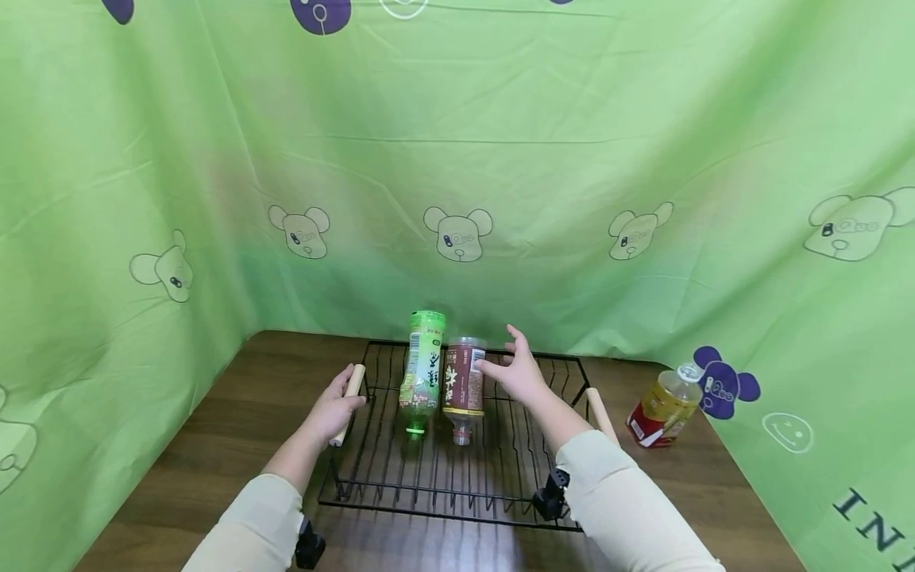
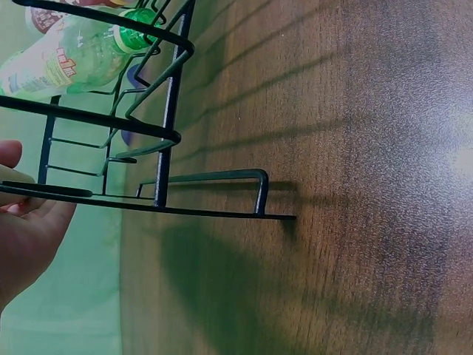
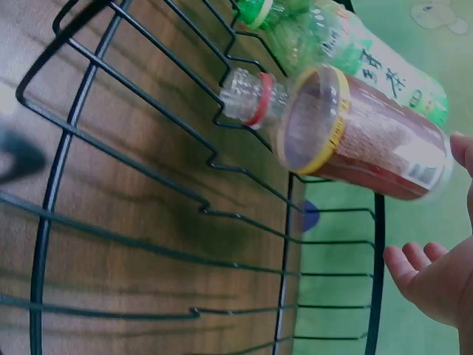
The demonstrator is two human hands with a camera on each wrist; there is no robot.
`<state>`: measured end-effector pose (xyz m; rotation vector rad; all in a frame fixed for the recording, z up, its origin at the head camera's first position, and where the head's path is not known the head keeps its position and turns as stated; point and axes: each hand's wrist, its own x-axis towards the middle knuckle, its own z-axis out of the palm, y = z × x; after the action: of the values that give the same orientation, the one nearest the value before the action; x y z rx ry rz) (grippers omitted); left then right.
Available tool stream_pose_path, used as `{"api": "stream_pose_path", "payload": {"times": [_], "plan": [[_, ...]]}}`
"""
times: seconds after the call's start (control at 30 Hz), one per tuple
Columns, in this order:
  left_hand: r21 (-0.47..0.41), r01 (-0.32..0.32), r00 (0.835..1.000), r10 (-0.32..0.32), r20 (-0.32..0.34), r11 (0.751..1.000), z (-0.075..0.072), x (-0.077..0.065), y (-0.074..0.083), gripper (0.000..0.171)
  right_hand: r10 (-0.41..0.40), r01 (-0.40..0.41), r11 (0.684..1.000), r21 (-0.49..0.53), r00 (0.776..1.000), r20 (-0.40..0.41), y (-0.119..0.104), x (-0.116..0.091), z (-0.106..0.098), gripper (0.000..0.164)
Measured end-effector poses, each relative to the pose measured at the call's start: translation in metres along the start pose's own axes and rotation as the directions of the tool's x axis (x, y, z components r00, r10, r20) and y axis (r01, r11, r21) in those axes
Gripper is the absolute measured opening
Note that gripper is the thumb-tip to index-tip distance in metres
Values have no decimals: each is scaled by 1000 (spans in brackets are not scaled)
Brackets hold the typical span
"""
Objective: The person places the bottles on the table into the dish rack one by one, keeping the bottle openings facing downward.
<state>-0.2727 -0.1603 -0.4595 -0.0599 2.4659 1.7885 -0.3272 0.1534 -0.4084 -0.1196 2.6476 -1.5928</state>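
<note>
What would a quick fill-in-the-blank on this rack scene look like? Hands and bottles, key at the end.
The left hand grips the handle on the rack's ____ side, in the head view.
Between the green bottle and the brown bottle, the right hand is nearer the ____ one.
The brown bottle's neck has a ____ ring.
The yellow-and-red bottle sits to the rack's ____ in the head view.
Missing words: left; brown; red; right.

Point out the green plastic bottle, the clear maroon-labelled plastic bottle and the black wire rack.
Green plastic bottle (image 1: 424,367): head view, on the label.
Clear maroon-labelled plastic bottle (image 3: 373,140): right wrist view, on the label.
Black wire rack (image 2: 89,119): left wrist view, on one rail.
</note>
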Motion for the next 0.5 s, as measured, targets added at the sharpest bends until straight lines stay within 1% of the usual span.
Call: {"api": "stream_pose_path", "payload": {"times": [0.13,0.33,0.5], "plan": [[-1,10,1000,-10,0,1000,-1,-2,2,71,-12,12,1000,-17,1000,-14,0,-3,-13,93],[-15,-10,1000,11,9,1000,-1,-2,3,72,-19,18,999,-46,999,-26,1,-11,-36,93],[-21,-18,1000,18,7,1000,-1,-2,2,72,-26,22,998,-65,998,-58,4,-17,-57,95]]}}
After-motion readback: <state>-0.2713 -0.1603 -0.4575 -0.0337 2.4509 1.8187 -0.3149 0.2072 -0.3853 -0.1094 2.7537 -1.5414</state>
